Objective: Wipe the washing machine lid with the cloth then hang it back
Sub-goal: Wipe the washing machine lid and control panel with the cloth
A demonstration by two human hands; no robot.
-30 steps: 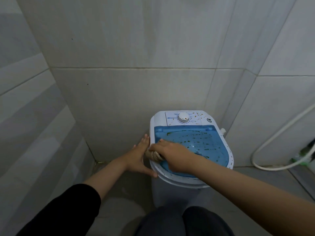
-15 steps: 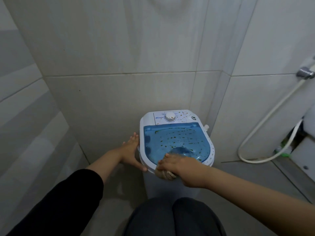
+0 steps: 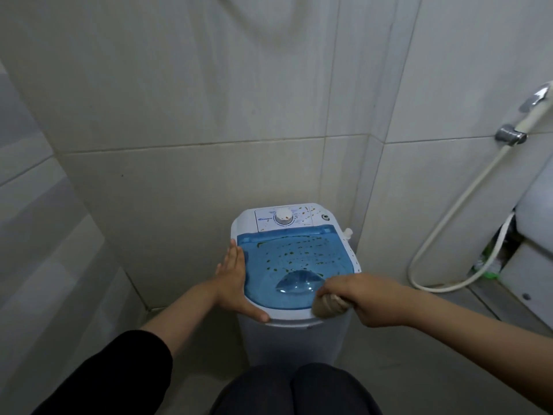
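In tiled corner, small white washing machine (image 3: pixel 294 339) w/ translucent blue plastic lid (image 3: pixel 294 259), shut, dark specks across it. I see right hand (image 3: pixel 363 298) fisted tight round bunched beige cloth (image 3: pixel 327 305), pressed on lid's front-right rim. Left hand (image 3: pixel 235 283) flat, fingers spread open, holding nothing, resting along machine's left edge. White dial (image 3: pixel 283 218) at back panel.
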